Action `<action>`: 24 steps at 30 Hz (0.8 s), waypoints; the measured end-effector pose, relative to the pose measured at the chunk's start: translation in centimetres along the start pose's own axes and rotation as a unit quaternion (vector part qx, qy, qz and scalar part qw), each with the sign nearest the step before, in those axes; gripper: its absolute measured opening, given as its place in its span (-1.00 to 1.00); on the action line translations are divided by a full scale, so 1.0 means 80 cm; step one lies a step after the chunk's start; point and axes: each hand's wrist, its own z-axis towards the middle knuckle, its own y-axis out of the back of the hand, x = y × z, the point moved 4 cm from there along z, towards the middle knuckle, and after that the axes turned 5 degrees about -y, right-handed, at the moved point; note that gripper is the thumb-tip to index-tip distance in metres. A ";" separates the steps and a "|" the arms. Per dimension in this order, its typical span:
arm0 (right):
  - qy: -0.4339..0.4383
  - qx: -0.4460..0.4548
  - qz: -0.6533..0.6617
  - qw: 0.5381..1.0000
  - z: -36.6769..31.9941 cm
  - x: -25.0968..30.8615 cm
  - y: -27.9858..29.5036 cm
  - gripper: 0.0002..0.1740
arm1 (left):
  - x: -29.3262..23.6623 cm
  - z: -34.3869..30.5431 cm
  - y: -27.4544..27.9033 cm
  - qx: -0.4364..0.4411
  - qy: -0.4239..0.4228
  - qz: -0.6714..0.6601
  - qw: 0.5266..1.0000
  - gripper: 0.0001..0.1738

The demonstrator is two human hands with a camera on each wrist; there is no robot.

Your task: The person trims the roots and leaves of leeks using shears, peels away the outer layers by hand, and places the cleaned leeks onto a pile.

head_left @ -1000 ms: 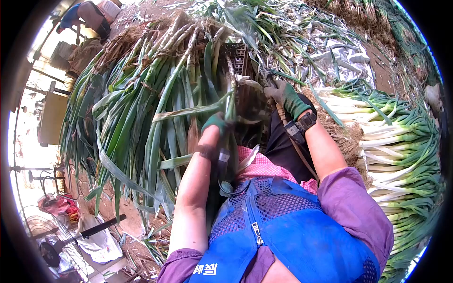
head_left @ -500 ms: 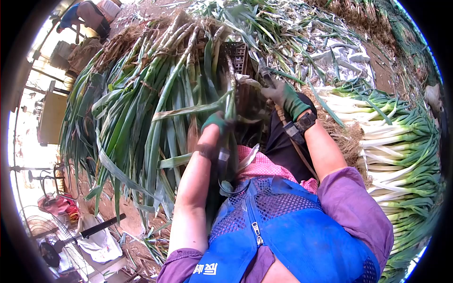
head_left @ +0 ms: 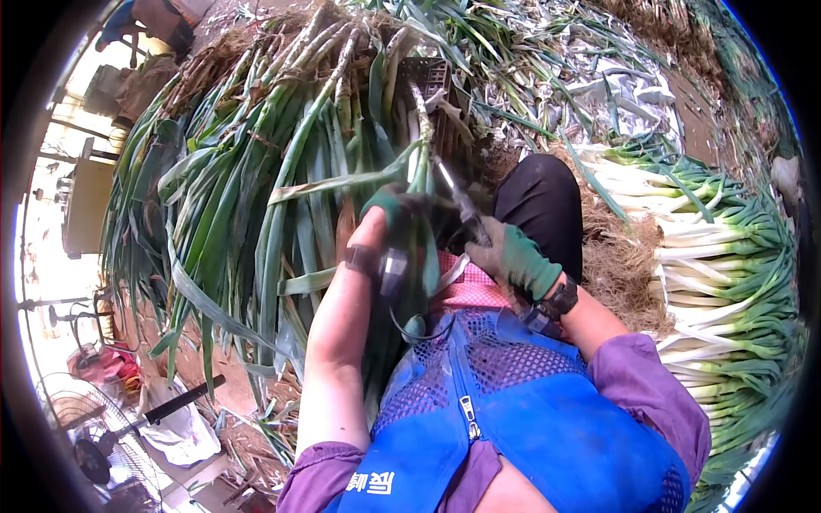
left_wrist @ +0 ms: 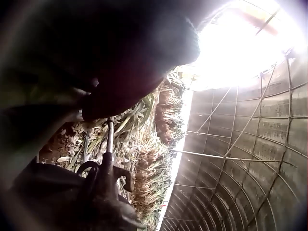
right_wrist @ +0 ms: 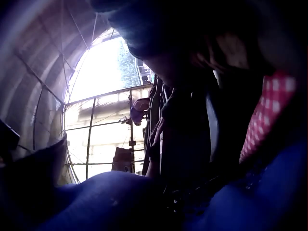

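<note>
My gloved left hand [head_left: 398, 207] grips a long green onion [head_left: 422, 128] by its leafy part, its stalk pointing away from me. In my gloved right hand [head_left: 517, 261] is an air blow gun [head_left: 462, 203], its thin metal nozzle angled up toward the stalk, just right of the left hand. The left wrist view shows the gun's body and trigger [left_wrist: 126, 178] close below the dark left hand [left_wrist: 139, 62]. To the left, a thick heap of untrimmed green onions [head_left: 248, 188] lies with roots at the far end. The right wrist view is mostly dark.
Peeled white-stemmed green onions [head_left: 701, 274] lie in a long row at the right, roots toward my knee [head_left: 543, 201]. A dark plastic crate [head_left: 423, 77] stands ahead among stripped leaves [head_left: 547, 77]. A fan [head_left: 94, 445] is at lower left.
The right hand has drawn the blow gun back toward my body, bringing its nozzle beside the held stalk. The left hand keeps nearly the same place and still grips the green onion.
</note>
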 end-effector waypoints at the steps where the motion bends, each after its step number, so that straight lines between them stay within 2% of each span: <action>1: -0.010 -0.002 0.007 1.000 0.001 0.004 0.004 -0.46 | 0.002 0.001 0.000 -0.002 0.006 0.009 1.000 -0.62; 3: 0.003 -0.011 -0.006 1.000 -0.007 0.013 0.010 -0.50 | 0.005 0.004 0.003 0.003 0.008 -0.005 1.000 -0.64; 6: 0.023 0.068 -0.032 0.997 -0.027 0.021 0.007 -0.51 | 0.007 0.005 0.012 0.009 0.023 -0.029 0.999 -0.45; 7: 0.035 0.057 -0.019 0.998 -0.029 0.019 0.006 -0.51 | 0.005 0.002 0.010 0.008 0.033 -0.040 0.999 -0.38; 11: -0.006 0.026 -0.033 0.999 0.004 0.010 -0.002 -0.49 | 0.006 0.000 0.004 -0.025 0.043 -0.003 0.999 -0.31; 14: -0.006 0.017 -0.031 0.999 0.022 0.002 -0.007 -0.48 | 0.006 0.002 0.009 -0.034 0.033 0.063 0.997 -0.34; 19: 0.024 0.061 -0.019 0.998 -0.017 0.010 0.006 -0.50 | 0.000 -0.006 0.002 -0.037 0.034 0.030 0.998 -0.47; 20: 0.024 0.048 -0.022 0.998 -0.013 0.008 0.007 -0.50 | 0.002 -0.004 0.000 -0.041 0.033 0.024 0.998 -0.51; 21: 0.026 0.035 -0.024 0.999 -0.005 0.006 0.005 -0.50 | 0.006 0.004 0.006 -0.016 0.057 0.073 0.996 -0.44; 24: 0.042 0.020 -0.003 0.999 0.034 0.000 -0.006 -0.48 | 0.006 0.002 0.005 -0.028 0.014 0.092 0.995 -0.58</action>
